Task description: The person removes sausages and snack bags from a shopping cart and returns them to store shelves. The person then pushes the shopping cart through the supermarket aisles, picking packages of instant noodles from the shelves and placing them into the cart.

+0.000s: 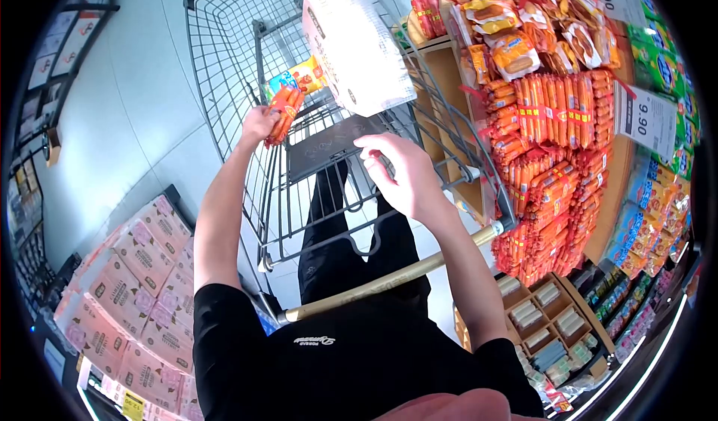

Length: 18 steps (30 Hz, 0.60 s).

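Observation:
A wire shopping cart stands in front of me, its gold-coloured handle bar near my waist. Over the cart's left side, my left hand is closed on a red and orange pack of sausages. Just beyond that pack lie a blue and yellow snack bag and a large white plastic-wrapped package. My right hand is above the near part of the cart, right of a dark flat panel, with its fingers apart and slightly bent. Nothing shows in it.
To the right, a display holds stacked red sausage packs and wrapped snacks, with a price sign beside them. Pink packages are stacked at the lower left. A wooden shelf with compartments stands at the lower right.

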Each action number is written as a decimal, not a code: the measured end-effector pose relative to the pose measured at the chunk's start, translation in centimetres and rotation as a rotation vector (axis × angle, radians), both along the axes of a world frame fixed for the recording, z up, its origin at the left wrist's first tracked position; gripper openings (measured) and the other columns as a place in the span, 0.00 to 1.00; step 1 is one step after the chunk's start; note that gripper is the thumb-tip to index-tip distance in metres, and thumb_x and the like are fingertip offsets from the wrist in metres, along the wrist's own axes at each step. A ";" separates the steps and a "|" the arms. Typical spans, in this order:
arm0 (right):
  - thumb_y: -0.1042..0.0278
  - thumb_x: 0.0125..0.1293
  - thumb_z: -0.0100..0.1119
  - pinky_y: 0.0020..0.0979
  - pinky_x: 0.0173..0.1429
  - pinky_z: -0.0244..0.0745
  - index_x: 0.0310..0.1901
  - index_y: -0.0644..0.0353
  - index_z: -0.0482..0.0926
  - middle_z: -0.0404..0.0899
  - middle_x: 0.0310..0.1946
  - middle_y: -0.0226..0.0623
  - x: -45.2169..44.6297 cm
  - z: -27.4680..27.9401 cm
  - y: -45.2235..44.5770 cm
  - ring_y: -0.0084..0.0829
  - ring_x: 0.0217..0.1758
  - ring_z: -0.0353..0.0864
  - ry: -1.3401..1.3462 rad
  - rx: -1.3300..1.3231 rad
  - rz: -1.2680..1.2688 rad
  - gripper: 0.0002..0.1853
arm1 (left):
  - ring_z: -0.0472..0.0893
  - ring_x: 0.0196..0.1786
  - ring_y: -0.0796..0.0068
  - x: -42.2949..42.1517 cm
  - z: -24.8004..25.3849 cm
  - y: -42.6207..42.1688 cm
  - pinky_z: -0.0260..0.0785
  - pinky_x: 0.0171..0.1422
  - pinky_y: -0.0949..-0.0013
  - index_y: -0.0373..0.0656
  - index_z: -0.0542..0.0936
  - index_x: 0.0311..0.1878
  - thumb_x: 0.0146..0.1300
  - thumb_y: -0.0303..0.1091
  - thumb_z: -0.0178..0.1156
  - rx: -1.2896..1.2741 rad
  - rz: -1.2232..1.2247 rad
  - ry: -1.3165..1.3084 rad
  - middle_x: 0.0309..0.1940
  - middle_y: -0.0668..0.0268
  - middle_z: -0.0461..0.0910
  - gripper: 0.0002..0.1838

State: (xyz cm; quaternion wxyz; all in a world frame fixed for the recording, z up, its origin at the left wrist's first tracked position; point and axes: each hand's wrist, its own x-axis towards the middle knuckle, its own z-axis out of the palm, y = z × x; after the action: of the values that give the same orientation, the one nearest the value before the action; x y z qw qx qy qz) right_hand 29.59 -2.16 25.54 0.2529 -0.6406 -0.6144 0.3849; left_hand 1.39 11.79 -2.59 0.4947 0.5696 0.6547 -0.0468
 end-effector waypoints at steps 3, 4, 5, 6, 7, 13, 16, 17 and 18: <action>0.83 0.66 0.54 0.26 0.51 0.74 0.53 0.64 0.78 0.81 0.35 0.35 1.5 2.2 -2.9 0.23 0.41 0.80 0.387 -0.095 -0.142 0.14 | 0.84 0.44 0.68 1.2 6.6 -0.1 0.76 0.50 0.68 0.27 0.75 0.59 0.66 0.38 0.62 0.089 0.230 -0.278 0.46 0.54 0.85 0.25; 0.80 0.67 0.55 0.26 0.52 0.74 0.54 0.66 0.76 0.81 0.36 0.34 2.3 2.8 -4.0 0.23 0.42 0.80 0.501 -0.066 -0.161 0.14 | 0.84 0.44 0.70 2.3 10.8 -0.7 0.76 0.48 0.69 0.27 0.74 0.60 0.66 0.37 0.62 0.113 0.300 -0.392 0.46 0.55 0.84 0.25; 0.79 0.68 0.55 0.27 0.52 0.75 0.54 0.65 0.76 0.82 0.36 0.35 3.0 3.7 -5.2 0.24 0.42 0.81 0.591 -0.065 -0.201 0.14 | 0.83 0.43 0.75 4.6 17.1 -1.8 0.76 0.44 0.72 0.29 0.73 0.60 0.68 0.34 0.60 0.137 0.323 -0.470 0.44 0.58 0.83 0.23; 0.78 0.68 0.55 0.28 0.52 0.76 0.54 0.64 0.76 0.82 0.36 0.35 3.9 4.5 -6.4 0.25 0.43 0.83 0.678 -0.061 -0.243 0.14 | 0.81 0.41 0.79 5.8 20.8 -2.8 0.76 0.42 0.73 0.30 0.72 0.60 0.69 0.33 0.58 0.221 0.270 -0.527 0.42 0.61 0.82 0.20; 0.77 0.69 0.55 0.29 0.55 0.75 0.56 0.66 0.74 0.83 0.38 0.34 4.7 4.8 -7.8 0.25 0.44 0.83 0.763 -0.052 -0.262 0.15 | 0.81 0.44 0.78 7.9 25.8 -4.9 0.76 0.47 0.73 0.32 0.72 0.59 0.69 0.30 0.58 0.288 0.314 -0.600 0.44 0.62 0.81 0.19; 0.61 0.64 0.67 0.41 0.73 0.60 0.76 0.60 0.44 0.60 0.71 0.47 7.5 10.9 -15.3 0.38 0.72 0.63 1.119 0.095 -0.261 0.48 | 0.75 0.57 0.72 17.9 41.2 -18.6 0.67 0.64 0.65 0.34 0.65 0.62 0.57 0.24 0.64 0.637 0.101 -0.838 0.54 0.60 0.74 0.30; 0.64 0.57 0.72 0.38 0.70 0.64 0.76 0.60 0.43 0.64 0.64 0.41 8.2 12.4 -18.5 0.33 0.67 0.66 1.055 0.364 -0.452 0.53 | 0.72 0.57 0.65 23.6 41.7 -26.3 0.66 0.64 0.64 0.36 0.63 0.62 0.53 0.26 0.69 0.800 -0.215 -0.715 0.54 0.57 0.69 0.34; 0.66 0.57 0.72 0.35 0.67 0.67 0.75 0.60 0.46 0.66 0.61 0.39 9.3 12.3 -20.0 0.30 0.63 0.69 1.158 0.294 -0.551 0.51 | 0.71 0.57 0.62 25.3 41.6 -28.5 0.66 0.63 0.63 0.35 0.63 0.63 0.52 0.26 0.69 0.797 -0.339 -0.698 0.55 0.55 0.68 0.35; 0.68 0.57 0.71 0.33 0.64 0.71 0.73 0.60 0.49 0.67 0.58 0.37 10.3 12.1 -21.5 0.26 0.60 0.71 1.273 0.225 -0.651 0.48 | 0.71 0.56 0.59 26.7 41.8 -30.4 0.66 0.61 0.62 0.34 0.63 0.63 0.52 0.26 0.70 0.793 -0.468 -0.675 0.55 0.53 0.66 0.36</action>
State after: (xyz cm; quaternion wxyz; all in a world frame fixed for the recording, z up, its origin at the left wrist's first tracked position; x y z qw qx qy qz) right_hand 39.89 -23.71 37.60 0.7280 -0.4126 -0.1622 0.5229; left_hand 28.07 -18.58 39.23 0.4012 0.8249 0.2844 0.2787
